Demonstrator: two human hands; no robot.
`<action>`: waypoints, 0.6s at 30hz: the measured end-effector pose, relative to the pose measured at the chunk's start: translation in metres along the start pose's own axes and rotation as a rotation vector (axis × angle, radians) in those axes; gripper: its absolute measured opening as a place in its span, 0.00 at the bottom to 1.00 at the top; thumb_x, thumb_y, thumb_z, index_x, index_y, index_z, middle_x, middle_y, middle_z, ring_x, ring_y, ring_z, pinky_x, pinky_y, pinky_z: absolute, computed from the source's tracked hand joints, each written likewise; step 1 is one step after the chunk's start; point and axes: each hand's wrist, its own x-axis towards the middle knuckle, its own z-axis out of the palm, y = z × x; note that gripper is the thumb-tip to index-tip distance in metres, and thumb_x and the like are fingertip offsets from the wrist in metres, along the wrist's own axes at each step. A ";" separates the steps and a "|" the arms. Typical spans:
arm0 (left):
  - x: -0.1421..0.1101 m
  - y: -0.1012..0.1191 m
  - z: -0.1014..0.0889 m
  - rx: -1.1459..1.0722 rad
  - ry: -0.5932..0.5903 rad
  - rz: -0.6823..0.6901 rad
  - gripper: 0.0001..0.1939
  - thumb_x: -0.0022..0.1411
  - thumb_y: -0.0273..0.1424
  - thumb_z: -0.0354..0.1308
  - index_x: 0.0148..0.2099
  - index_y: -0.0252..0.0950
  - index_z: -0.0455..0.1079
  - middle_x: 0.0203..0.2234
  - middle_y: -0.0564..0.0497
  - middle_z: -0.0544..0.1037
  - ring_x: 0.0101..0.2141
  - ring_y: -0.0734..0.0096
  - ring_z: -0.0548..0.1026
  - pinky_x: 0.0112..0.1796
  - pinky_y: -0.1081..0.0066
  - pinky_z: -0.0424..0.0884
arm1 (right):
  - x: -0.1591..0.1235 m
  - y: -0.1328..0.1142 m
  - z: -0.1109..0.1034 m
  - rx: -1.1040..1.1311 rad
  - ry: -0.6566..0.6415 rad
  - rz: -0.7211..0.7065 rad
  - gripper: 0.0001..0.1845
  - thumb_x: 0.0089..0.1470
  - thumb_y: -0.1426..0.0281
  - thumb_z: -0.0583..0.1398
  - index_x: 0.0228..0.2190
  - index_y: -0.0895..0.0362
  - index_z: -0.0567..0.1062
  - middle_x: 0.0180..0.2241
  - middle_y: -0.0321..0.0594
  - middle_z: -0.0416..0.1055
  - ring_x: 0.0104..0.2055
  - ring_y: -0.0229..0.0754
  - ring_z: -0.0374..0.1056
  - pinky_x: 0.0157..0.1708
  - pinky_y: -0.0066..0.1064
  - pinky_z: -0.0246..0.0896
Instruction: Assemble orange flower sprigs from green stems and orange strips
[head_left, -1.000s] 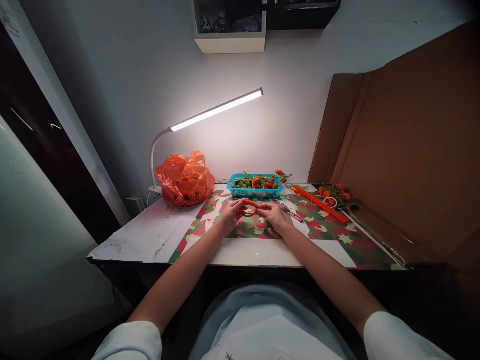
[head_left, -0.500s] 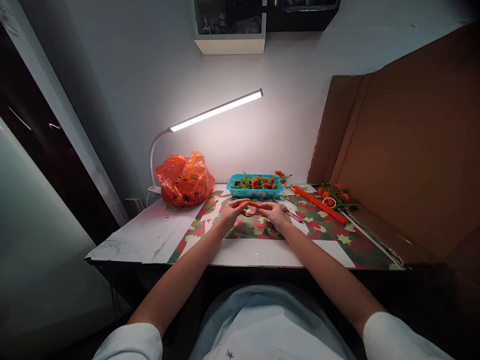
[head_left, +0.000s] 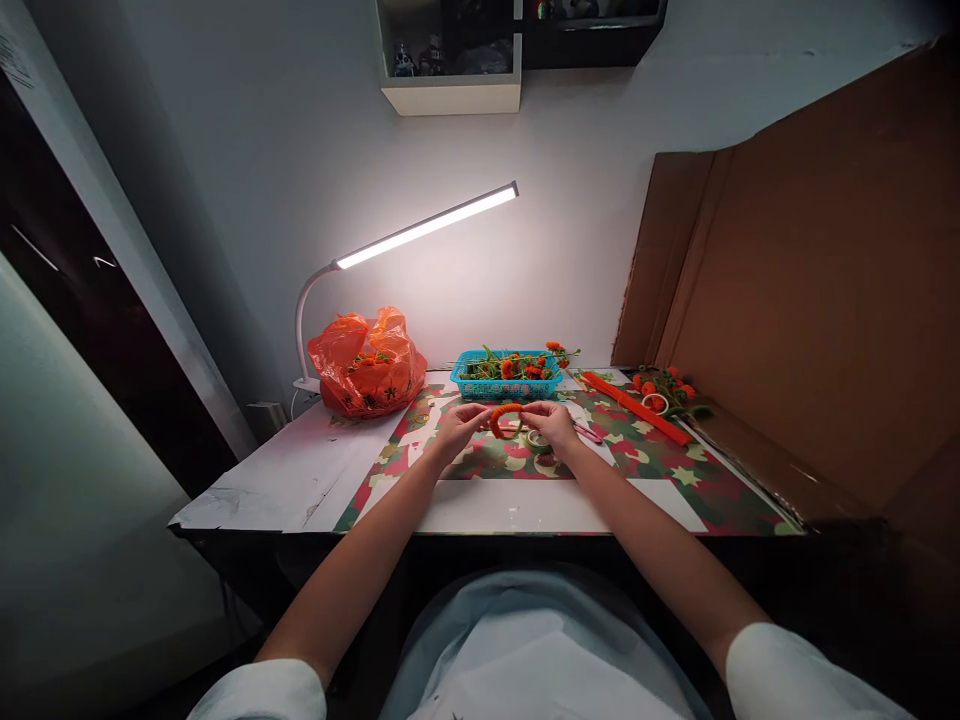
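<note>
Above the middle of the table, a small ring (head_left: 496,422) is held up, fuzzy orange along its top and left and green at its lower right. My left hand (head_left: 456,430) pinches it at the left side with closed fingers. At its upper right, the fingers of my right hand (head_left: 553,424) are closed on it too. Just under my right hand lies a green roll that looks like tape (head_left: 537,441), partly covered by the fingers. Pink-handled scissors (head_left: 588,432) lie to the right of that hand.
Behind my hands stands a blue basket (head_left: 506,390) of orange flowers with green stems. An orange plastic bag (head_left: 367,385) sits at left under a lit lamp (head_left: 427,230). An orange strip (head_left: 637,408), more flowers (head_left: 671,385) and a white ring (head_left: 655,403) lie before a cardboard sheet (head_left: 810,280).
The ring has been turned so its round shape and orange left side now face me. My right hand has shifted slightly, uncovering more of the green roll. The view has moved a little.
</note>
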 end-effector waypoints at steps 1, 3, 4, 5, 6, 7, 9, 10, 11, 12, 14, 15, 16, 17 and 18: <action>0.000 -0.001 0.000 0.017 -0.018 0.015 0.21 0.49 0.48 0.63 0.32 0.34 0.76 0.24 0.50 0.78 0.26 0.71 0.72 0.31 0.71 0.68 | 0.000 -0.001 -0.001 -0.015 -0.004 -0.007 0.16 0.23 0.65 0.72 0.20 0.57 0.77 0.19 0.35 0.74 0.22 0.36 0.67 0.25 0.28 0.62; 0.001 -0.004 0.000 0.037 -0.032 0.032 0.19 0.50 0.47 0.62 0.31 0.34 0.74 0.24 0.50 0.77 0.26 0.71 0.72 0.31 0.71 0.68 | -0.001 -0.003 -0.002 -0.031 -0.013 -0.020 0.16 0.24 0.65 0.72 0.20 0.57 0.77 0.20 0.36 0.74 0.23 0.36 0.67 0.25 0.27 0.62; 0.002 -0.005 0.000 0.042 -0.020 0.037 0.18 0.50 0.46 0.62 0.31 0.34 0.74 0.23 0.50 0.77 0.26 0.72 0.72 0.31 0.71 0.68 | -0.001 -0.004 -0.003 -0.030 -0.019 -0.020 0.15 0.26 0.64 0.71 0.21 0.57 0.77 0.21 0.36 0.75 0.23 0.36 0.68 0.26 0.27 0.62; 0.002 -0.006 -0.001 0.042 0.008 0.041 0.18 0.50 0.45 0.62 0.30 0.34 0.73 0.23 0.51 0.76 0.26 0.72 0.72 0.31 0.71 0.68 | -0.001 -0.005 -0.004 -0.027 -0.025 -0.009 0.15 0.28 0.64 0.71 0.22 0.57 0.77 0.22 0.37 0.75 0.24 0.36 0.68 0.26 0.27 0.62; 0.004 -0.007 -0.001 0.039 0.047 0.043 0.17 0.50 0.45 0.62 0.29 0.34 0.72 0.22 0.52 0.75 0.25 0.72 0.71 0.30 0.72 0.68 | -0.001 -0.006 -0.004 -0.026 -0.033 0.016 0.14 0.31 0.62 0.70 0.22 0.57 0.78 0.22 0.37 0.76 0.25 0.37 0.69 0.27 0.27 0.63; 0.005 -0.008 -0.002 0.032 0.089 0.043 0.17 0.50 0.45 0.62 0.29 0.34 0.71 0.22 0.52 0.75 0.25 0.72 0.71 0.29 0.72 0.67 | -0.001 -0.007 -0.004 -0.027 -0.048 0.052 0.13 0.35 0.61 0.69 0.22 0.57 0.78 0.23 0.38 0.76 0.26 0.37 0.70 0.28 0.27 0.63; 0.006 -0.008 -0.002 0.017 0.139 0.034 0.17 0.49 0.45 0.61 0.28 0.35 0.70 0.21 0.53 0.74 0.24 0.73 0.70 0.27 0.73 0.66 | -0.002 -0.009 -0.003 -0.022 -0.099 0.138 0.13 0.43 0.59 0.66 0.23 0.57 0.77 0.25 0.40 0.77 0.28 0.39 0.72 0.29 0.27 0.64; 0.006 -0.007 -0.002 0.013 0.140 0.024 0.17 0.49 0.45 0.60 0.28 0.35 0.70 0.20 0.53 0.73 0.23 0.74 0.70 0.27 0.73 0.66 | -0.003 -0.009 -0.002 -0.001 -0.129 0.172 0.14 0.47 0.59 0.65 0.23 0.57 0.77 0.26 0.41 0.77 0.29 0.39 0.72 0.29 0.27 0.65; 0.006 -0.007 -0.001 0.012 0.127 0.011 0.17 0.49 0.45 0.60 0.28 0.35 0.70 0.20 0.54 0.73 0.23 0.74 0.70 0.26 0.74 0.65 | -0.004 -0.010 -0.001 0.036 -0.157 0.192 0.13 0.49 0.59 0.63 0.24 0.57 0.77 0.28 0.41 0.78 0.30 0.39 0.73 0.30 0.27 0.65; 0.005 -0.006 -0.001 0.014 0.106 -0.002 0.16 0.49 0.44 0.60 0.28 0.35 0.70 0.20 0.54 0.73 0.23 0.74 0.70 0.26 0.74 0.65 | -0.004 -0.010 0.000 0.085 -0.175 0.200 0.12 0.51 0.61 0.63 0.25 0.56 0.77 0.29 0.41 0.78 0.31 0.39 0.73 0.30 0.27 0.66; 0.004 -0.004 0.002 0.019 0.074 -0.019 0.15 0.49 0.44 0.60 0.27 0.35 0.70 0.20 0.53 0.74 0.23 0.74 0.70 0.26 0.74 0.65 | -0.005 -0.011 0.002 0.189 -0.160 0.205 0.06 0.52 0.66 0.63 0.27 0.55 0.76 0.29 0.39 0.78 0.30 0.37 0.73 0.31 0.27 0.67; 0.003 -0.003 0.003 0.019 0.070 -0.022 0.15 0.49 0.43 0.60 0.27 0.35 0.71 0.19 0.53 0.74 0.23 0.74 0.70 0.27 0.73 0.65 | -0.005 -0.011 0.003 0.228 -0.137 0.209 0.04 0.52 0.68 0.63 0.27 0.55 0.76 0.28 0.38 0.78 0.29 0.37 0.72 0.31 0.27 0.67; 0.003 -0.003 0.004 0.016 0.075 -0.023 0.14 0.49 0.43 0.60 0.27 0.35 0.71 0.19 0.53 0.74 0.23 0.73 0.70 0.27 0.73 0.66 | -0.005 -0.011 0.003 0.255 -0.111 0.215 0.02 0.51 0.70 0.63 0.28 0.55 0.76 0.27 0.37 0.78 0.27 0.36 0.72 0.30 0.26 0.67; 0.003 -0.003 0.005 0.011 0.087 -0.024 0.14 0.48 0.43 0.60 0.27 0.35 0.71 0.20 0.53 0.74 0.23 0.73 0.70 0.27 0.73 0.66 | -0.005 -0.011 0.004 0.274 -0.086 0.223 0.01 0.50 0.72 0.63 0.27 0.56 0.76 0.26 0.37 0.77 0.26 0.35 0.71 0.29 0.26 0.67; 0.003 -0.003 0.005 0.007 0.104 -0.024 0.14 0.48 0.42 0.60 0.26 0.35 0.71 0.20 0.54 0.74 0.24 0.73 0.70 0.28 0.73 0.67 | -0.005 -0.010 0.005 0.287 -0.065 0.233 0.02 0.50 0.73 0.64 0.26 0.56 0.76 0.25 0.36 0.77 0.25 0.35 0.70 0.28 0.26 0.67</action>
